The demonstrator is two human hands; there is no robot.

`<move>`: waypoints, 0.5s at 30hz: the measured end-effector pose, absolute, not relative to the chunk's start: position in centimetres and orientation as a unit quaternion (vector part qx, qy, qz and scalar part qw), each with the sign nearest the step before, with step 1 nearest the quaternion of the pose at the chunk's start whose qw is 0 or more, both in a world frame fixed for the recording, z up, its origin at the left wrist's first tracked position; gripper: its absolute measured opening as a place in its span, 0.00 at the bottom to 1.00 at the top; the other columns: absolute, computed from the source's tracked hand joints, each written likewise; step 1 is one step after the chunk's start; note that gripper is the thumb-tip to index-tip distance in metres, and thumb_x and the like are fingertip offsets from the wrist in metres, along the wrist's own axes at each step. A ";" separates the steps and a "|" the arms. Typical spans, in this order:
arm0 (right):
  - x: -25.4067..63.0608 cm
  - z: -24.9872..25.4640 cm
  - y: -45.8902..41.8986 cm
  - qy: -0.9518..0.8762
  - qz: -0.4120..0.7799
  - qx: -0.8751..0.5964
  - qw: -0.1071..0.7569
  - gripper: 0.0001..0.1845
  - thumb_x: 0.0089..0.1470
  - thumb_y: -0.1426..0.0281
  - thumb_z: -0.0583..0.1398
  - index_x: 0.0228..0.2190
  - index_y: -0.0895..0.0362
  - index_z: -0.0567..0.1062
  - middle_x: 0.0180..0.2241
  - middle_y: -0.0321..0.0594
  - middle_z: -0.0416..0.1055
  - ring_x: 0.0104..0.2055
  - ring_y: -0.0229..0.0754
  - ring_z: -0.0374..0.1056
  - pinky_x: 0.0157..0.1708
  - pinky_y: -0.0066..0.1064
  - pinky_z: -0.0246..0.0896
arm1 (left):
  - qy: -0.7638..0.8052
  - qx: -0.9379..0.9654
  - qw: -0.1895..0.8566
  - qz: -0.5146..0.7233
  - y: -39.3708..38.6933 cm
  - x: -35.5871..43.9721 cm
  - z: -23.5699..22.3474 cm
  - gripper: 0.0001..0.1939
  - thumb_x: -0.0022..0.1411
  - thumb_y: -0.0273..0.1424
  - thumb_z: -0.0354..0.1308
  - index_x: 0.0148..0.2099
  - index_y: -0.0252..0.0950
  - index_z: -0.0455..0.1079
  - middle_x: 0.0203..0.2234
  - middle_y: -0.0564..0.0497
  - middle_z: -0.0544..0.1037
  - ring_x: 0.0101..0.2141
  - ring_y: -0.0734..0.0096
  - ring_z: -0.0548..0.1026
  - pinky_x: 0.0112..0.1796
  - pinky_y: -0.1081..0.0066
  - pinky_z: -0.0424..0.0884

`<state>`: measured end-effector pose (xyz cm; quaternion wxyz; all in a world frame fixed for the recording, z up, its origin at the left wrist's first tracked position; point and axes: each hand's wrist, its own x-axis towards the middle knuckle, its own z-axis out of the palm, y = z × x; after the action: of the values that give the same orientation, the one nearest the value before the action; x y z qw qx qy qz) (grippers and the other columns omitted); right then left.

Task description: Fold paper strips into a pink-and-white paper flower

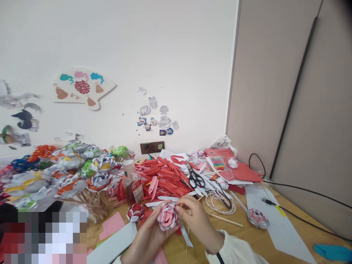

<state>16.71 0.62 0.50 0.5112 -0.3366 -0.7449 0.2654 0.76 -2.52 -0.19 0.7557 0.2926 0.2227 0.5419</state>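
A pink and white folded-paper flower rests in my left hand, whose fingers curl around its back and underside. At the flower's right edge my right hand is closed, thumb and forefinger pinching an outer petal; the exact grip is partly hidden. Below the right hand hangs a white paper strip, and a thin stick shows beside it. Just left of my hands sits a red and white paper flower. Behind them lies a heap of folded red paper strips.
Black scissors lie on the strips, near a pearl string. Another paper flower sits right on the table. Many finished flowers crowd the left, beside a bottle. Black cables cross the right side.
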 end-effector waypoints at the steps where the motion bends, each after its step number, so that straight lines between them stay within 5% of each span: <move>1: 16.8 0.6 0.6 -0.746 0.246 -0.338 0.518 0.05 0.53 0.75 0.59 0.30 0.57 0.75 0.31 0.39 0.72 0.36 0.41 0.67 0.36 0.31 0.60 | 0.218 0.301 0.750 0.547 -2.6 0.8 -0.1 0.11 0.62 0.34 0.53 0.45 0.38 0.72 0.42 0.48 0.77 0.44 0.61 0.73 0.47 0.61 0.65; 15: 17.1 0.8 0.0 -0.819 0.051 -0.336 0.463 0.04 0.55 0.76 0.58 0.30 0.55 0.71 0.32 0.36 0.70 0.36 0.42 0.62 0.36 0.33 0.56 | 0.250 0.357 0.700 0.566 -2.9 1.6 0.3 0.13 0.57 0.31 0.58 0.46 0.40 0.73 0.45 0.48 0.76 0.51 0.56 0.68 0.51 0.62 0.62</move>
<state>17.06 0.03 0.82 0.4634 -0.3356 -0.8185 0.0510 1.62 -2.95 0.32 0.7000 0.3567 0.2501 0.5659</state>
